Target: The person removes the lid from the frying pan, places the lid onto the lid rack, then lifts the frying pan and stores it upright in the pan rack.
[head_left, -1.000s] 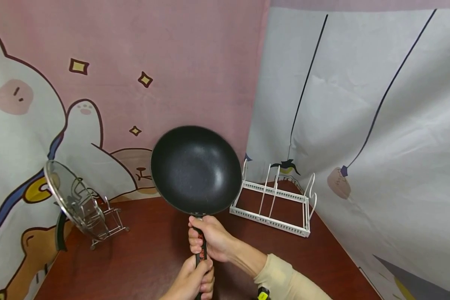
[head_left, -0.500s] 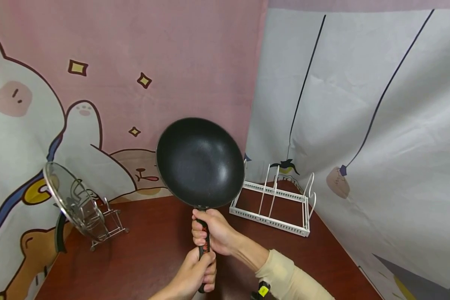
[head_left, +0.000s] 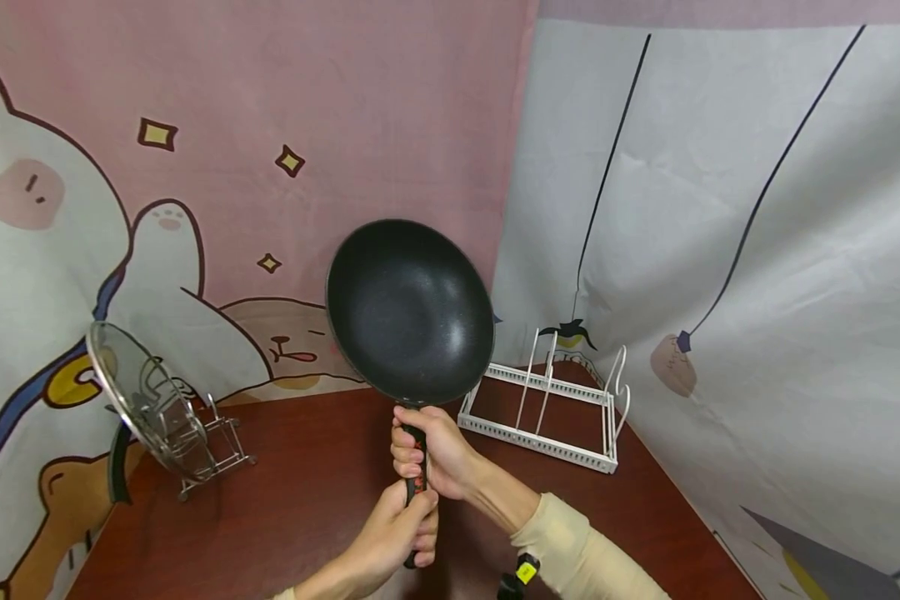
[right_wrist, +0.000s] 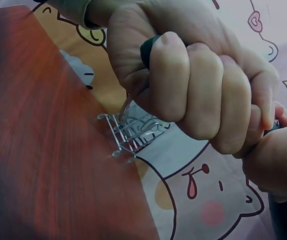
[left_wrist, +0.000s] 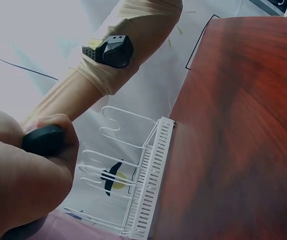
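Note:
A black wok is held up over the table, its dark inside facing me and its handle pointing down. My right hand grips the upper part of the handle, just below the bowl. Lower on the same handle, my left hand is wrapped around it, with the handle's end sticking out below. In the right wrist view the curled fingers of the left hand show around the black handle end. The left wrist view shows that end too.
A white rack with upright wire dividers stands at the right, behind the right forearm. On the left, a glass lid leans in a small metal wire rack. Both racks stand on the reddish-brown table, with printed curtains behind.
Both hands have raised the wok and carried it slightly to the right, still gripping its handle. The racks and the lid stay put.

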`<action>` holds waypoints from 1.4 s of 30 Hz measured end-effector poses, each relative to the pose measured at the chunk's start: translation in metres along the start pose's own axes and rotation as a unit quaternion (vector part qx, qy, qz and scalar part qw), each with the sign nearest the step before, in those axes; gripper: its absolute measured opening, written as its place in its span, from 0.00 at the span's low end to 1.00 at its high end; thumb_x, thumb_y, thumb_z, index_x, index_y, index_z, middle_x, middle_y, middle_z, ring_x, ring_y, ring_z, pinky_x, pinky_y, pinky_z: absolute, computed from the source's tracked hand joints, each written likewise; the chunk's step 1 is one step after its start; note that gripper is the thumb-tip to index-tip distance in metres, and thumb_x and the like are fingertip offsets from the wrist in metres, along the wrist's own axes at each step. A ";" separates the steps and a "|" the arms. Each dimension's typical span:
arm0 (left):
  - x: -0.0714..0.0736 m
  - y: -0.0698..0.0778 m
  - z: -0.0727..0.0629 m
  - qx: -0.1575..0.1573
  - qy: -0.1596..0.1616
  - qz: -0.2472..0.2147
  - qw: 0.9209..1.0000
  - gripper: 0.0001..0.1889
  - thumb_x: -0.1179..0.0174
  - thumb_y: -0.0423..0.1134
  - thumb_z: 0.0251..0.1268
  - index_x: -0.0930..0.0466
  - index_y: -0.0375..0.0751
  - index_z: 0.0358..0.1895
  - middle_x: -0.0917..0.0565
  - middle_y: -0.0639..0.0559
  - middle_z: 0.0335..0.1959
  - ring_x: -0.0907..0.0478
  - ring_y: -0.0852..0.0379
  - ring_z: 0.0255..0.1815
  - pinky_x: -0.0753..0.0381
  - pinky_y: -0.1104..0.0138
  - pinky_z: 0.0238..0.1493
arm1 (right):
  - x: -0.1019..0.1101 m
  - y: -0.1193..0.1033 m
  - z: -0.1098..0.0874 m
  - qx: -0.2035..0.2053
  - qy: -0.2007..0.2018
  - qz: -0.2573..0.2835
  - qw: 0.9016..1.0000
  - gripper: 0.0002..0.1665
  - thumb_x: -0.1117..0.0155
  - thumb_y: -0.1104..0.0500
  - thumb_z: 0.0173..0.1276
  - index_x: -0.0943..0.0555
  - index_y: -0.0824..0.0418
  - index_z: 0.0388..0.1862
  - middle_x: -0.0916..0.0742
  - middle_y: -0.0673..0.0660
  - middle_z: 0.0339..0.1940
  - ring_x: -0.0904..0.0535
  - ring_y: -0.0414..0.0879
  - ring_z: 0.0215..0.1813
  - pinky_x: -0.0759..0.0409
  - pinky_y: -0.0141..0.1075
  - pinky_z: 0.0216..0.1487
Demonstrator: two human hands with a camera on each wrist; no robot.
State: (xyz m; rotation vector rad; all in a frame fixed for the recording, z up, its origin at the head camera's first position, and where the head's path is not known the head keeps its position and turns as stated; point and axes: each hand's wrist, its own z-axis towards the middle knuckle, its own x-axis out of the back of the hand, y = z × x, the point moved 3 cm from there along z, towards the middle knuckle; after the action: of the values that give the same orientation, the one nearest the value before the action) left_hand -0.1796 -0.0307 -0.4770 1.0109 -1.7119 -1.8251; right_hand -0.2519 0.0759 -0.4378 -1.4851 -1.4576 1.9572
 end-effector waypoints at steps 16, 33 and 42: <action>0.001 0.012 0.014 0.002 -0.003 0.034 0.999 0.16 0.54 0.37 0.93 0.39 0.44 0.35 0.38 0.60 0.21 0.40 0.64 0.20 0.30 0.73 0.23 | 0.010 -0.012 0.002 0.023 0.009 0.019 1.000 0.17 0.51 0.55 0.93 0.28 0.52 0.36 0.29 0.42 0.18 0.37 0.31 0.16 0.35 0.24 0.18; -0.001 0.020 0.030 -0.023 0.001 0.114 0.993 0.16 0.53 0.35 0.92 0.36 0.41 0.35 0.36 0.60 0.17 0.37 0.65 0.15 0.30 0.73 0.20 | 0.026 -0.023 0.005 0.067 -0.034 0.036 0.997 0.26 0.58 0.58 0.94 0.34 0.51 0.26 0.30 0.40 0.18 0.37 0.31 0.17 0.34 0.24 0.18; -0.004 0.026 0.036 -0.029 -0.007 0.143 0.989 0.15 0.54 0.35 0.92 0.36 0.42 0.36 0.36 0.59 0.17 0.39 0.65 0.15 0.34 0.74 0.18 | 0.034 -0.026 0.003 0.082 -0.052 0.068 0.993 0.22 0.62 0.59 0.94 0.29 0.51 0.34 0.29 0.41 0.18 0.38 0.32 0.17 0.32 0.24 0.18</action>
State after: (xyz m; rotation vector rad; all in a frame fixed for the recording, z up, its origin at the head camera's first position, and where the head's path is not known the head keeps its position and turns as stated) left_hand -0.2086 -0.0081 -0.4523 0.6887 -1.7007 -1.6880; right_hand -0.2774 0.1101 -0.4354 -1.4651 -1.2296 2.2056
